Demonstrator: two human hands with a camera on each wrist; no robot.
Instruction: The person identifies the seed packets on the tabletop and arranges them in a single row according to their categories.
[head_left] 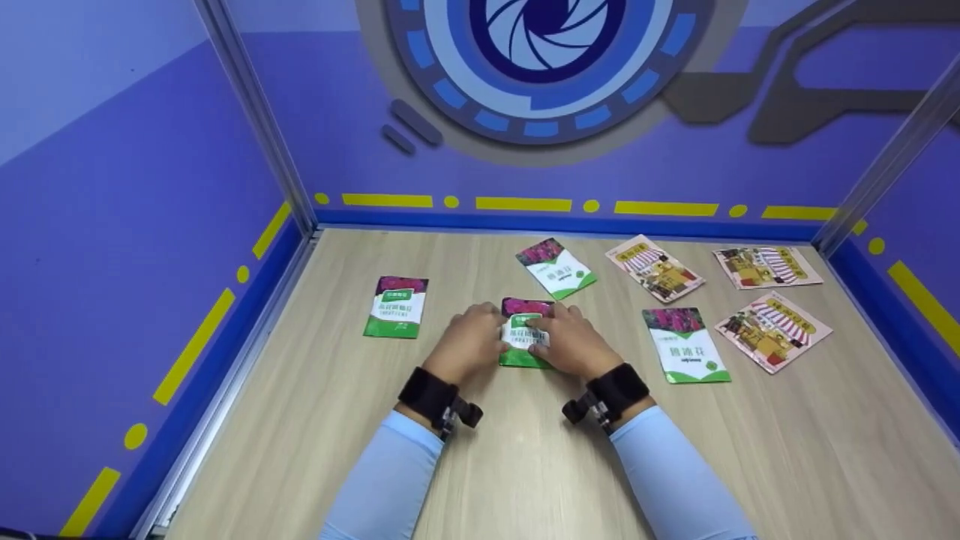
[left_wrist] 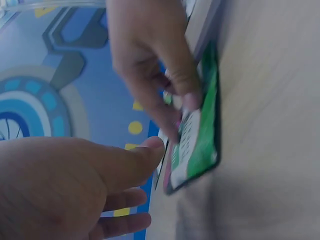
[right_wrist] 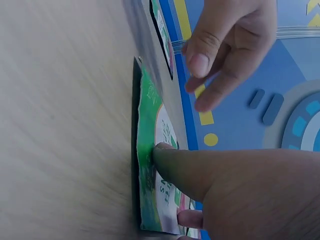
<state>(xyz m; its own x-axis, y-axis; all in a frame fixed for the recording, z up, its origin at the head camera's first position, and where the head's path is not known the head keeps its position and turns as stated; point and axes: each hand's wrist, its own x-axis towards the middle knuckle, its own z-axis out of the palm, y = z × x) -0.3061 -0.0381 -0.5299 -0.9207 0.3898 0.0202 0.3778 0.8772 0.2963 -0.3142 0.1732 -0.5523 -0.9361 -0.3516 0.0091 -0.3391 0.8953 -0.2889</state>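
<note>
A flower seed packet (head_left: 523, 360), magenta at the top, white in the middle and green at the bottom, lies face up on the table between the two hands. My right hand (head_left: 576, 341) rests on its right part, thumb and a finger touching its printed face; in the right wrist view the thumb (right_wrist: 182, 165) presses on the packet (right_wrist: 147, 125). My left hand (head_left: 466, 341) is beside the packet's left edge with fingers loosely bent. In the left wrist view this hand (left_wrist: 65, 185) shows a gap between its fingertips and the packet (left_wrist: 207, 145).
A matching seed packet (head_left: 397, 307) lies to the left. Two green-and-white packets lie behind (head_left: 559, 270) and to the right (head_left: 686, 345). Three pink packets with a striped awning lie at the right, one of them (head_left: 774, 331) nearest. Purple panels (head_left: 412, 180) border the table (head_left: 517, 480).
</note>
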